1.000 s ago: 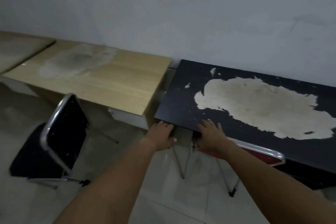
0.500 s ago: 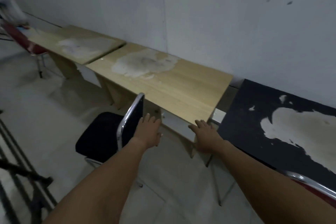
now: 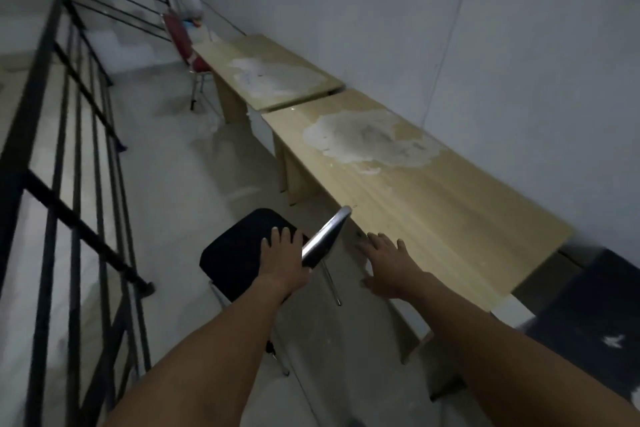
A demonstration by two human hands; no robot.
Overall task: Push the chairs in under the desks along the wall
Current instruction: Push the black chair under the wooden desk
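The black padded chair with a chrome tube frame [image 3: 239, 250] stands on the floor just outside the front edge of the long pale-wood bench with a worn white patch [image 3: 433, 204]. It is turned sideways, its backrest edge toward that front edge and its seat pointing away along the aisle. The left hand [image 3: 282, 262] lies on the backrest's chrome top rail [image 3: 325, 239], fingers spread over the dark pad; whether that grip has closed round the rail I cannot tell. The right hand [image 3: 389, 263] hovers flat, fingers apart and holding nothing, just at the bench's front edge near its right corner.

To do this well, I would close the left hand firmly on the rail, bring the right to the rail's other end, and swing the chair so its seat faces the wall. Then push low and straight, so the legs slide and the chair does not tip. The risk is the backrest striking the bench edge. A red chair with chrome legs [image 3: 185, 45] waits by the far bench [image 3: 270, 69].
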